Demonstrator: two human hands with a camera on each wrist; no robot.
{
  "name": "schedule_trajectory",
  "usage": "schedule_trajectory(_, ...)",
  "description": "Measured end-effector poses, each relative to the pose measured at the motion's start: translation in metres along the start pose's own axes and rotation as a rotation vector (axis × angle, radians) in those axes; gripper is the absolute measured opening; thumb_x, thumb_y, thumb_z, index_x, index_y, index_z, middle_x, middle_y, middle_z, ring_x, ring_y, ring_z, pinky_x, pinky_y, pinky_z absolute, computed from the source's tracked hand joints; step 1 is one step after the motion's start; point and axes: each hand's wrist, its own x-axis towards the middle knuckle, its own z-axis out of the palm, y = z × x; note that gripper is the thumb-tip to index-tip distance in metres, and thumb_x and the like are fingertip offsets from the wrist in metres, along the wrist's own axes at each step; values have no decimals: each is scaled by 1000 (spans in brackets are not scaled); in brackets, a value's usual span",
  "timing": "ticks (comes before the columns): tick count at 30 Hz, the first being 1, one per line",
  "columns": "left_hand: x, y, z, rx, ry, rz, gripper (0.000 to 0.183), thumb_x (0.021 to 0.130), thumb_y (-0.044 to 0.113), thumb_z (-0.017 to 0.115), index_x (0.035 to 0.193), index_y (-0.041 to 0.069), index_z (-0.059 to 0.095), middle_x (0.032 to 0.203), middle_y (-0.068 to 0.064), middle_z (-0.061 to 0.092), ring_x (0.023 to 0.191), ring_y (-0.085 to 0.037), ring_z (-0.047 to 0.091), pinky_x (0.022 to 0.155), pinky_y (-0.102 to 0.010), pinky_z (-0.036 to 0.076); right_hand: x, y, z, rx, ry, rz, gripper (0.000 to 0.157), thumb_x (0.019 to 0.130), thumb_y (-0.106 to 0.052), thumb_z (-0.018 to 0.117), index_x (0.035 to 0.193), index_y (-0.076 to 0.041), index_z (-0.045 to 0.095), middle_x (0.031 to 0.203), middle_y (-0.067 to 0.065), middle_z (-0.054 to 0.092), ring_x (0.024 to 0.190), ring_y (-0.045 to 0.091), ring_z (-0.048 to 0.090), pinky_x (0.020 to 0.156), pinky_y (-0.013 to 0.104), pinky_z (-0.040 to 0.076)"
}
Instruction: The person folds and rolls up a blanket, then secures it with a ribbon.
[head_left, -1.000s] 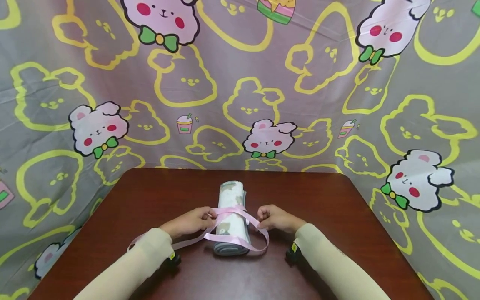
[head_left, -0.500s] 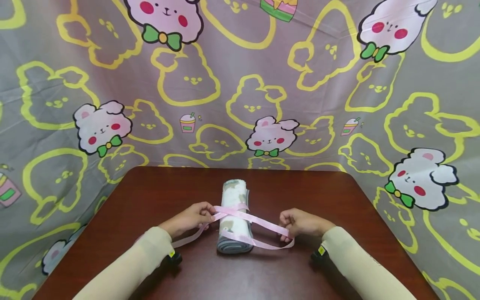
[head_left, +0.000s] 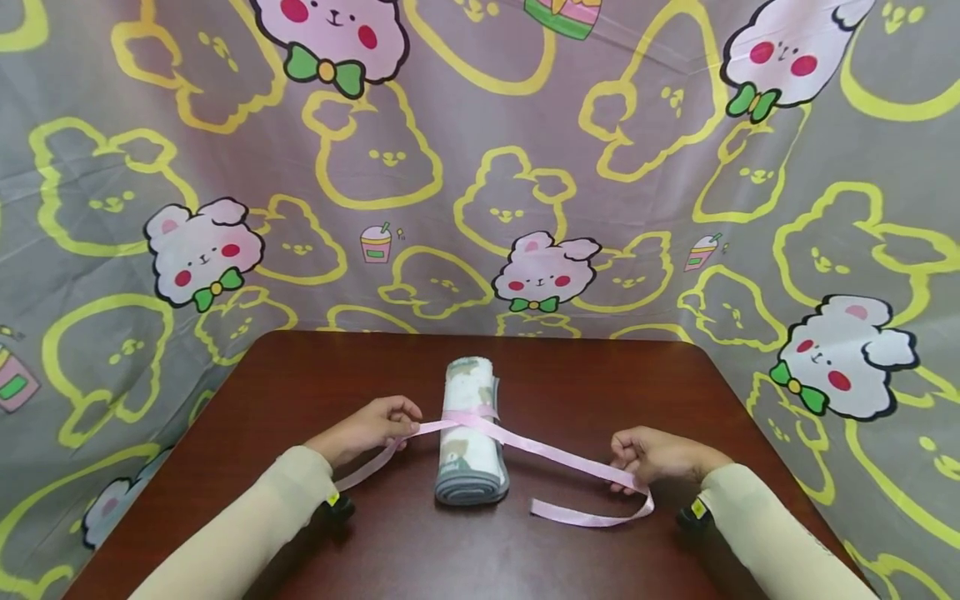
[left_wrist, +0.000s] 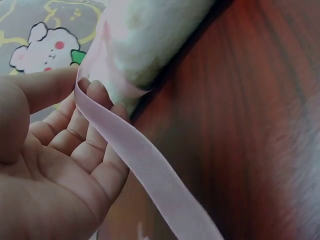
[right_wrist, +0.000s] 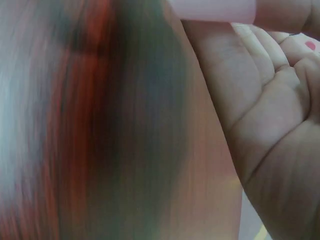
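Note:
A rolled towel (head_left: pixel 468 454), white with tan and grey patches and a grey edge, lies lengthwise on the table. A pink ribbon (head_left: pixel 555 454) goes round its middle and crosses over itself on top. To the left of the roll, my left hand (head_left: pixel 372 429) pinches one length of ribbon; in the left wrist view the ribbon (left_wrist: pixel 145 160) hangs from thumb and finger across the palm. My right hand (head_left: pixel 660 457), out to the right, pinches the other length, whose loose end curls back toward the towel. The right wrist view catches a bit of ribbon (right_wrist: pixel 215 10) at the fingers.
The dark red-brown wooden table (head_left: pixel 360 367) has rounded far corners. A grey cloth curtain (head_left: pixel 420 208) with rabbit drawings surrounds it at the back and sides. A small black wrist camera (head_left: pixel 693 515) is strapped under the right sleeve.
My right hand has moved right and slightly nearer, drawing the ribbon out; its end has slid off the towel's near end. My left hand has shifted slightly left, and the crossing looks tighter.

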Motion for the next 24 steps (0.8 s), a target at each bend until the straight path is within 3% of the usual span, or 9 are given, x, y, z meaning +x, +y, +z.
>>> schedule_trajectory(6, -9, 1, -15, 2, 35, 18, 37, 92, 14, 68, 117, -9, 53, 93, -29, 59, 73, -26, 59, 62, -31, 48, -24, 6, -14, -10, -7, 26, 32, 68, 22, 52, 91, 16, 31, 95, 27, 65, 91, 42, 66, 70, 39, 56)
schedule_trajectory(12, -18, -7, -26, 1, 45, 27, 30, 92, 8, 67, 113, -10, 54, 87, -23, 59, 72, -23, 57, 63, -31, 49, -44, 16, -26, -2, -21, 33, 34, 67, 22, 54, 89, 15, 29, 91, 24, 65, 93, 39, 66, 70, 37, 56)
schedule_trajectory(18, -18, -11, -27, 10, 16, 68, 28, 92, 7, 67, 111, -10, 55, 82, -11, 61, 69, -21, 56, 62, -30, 48, -59, 20, -37, -35, -20, 40, 31, 65, 23, 52, 87, 16, 31, 84, 18, 63, 92, 40, 66, 69, 35, 56)
schedule_trajectory(24, -17, -11, -23, 75, 7, 57, 24, 90, 7, 68, 107, -7, 58, 82, -16, 61, 68, -23, 56, 61, -32, 48, -64, 21, -42, -129, -14, 63, 26, 64, 23, 49, 86, 15, 38, 79, 12, 61, 85, 35, 68, 64, 32, 55)
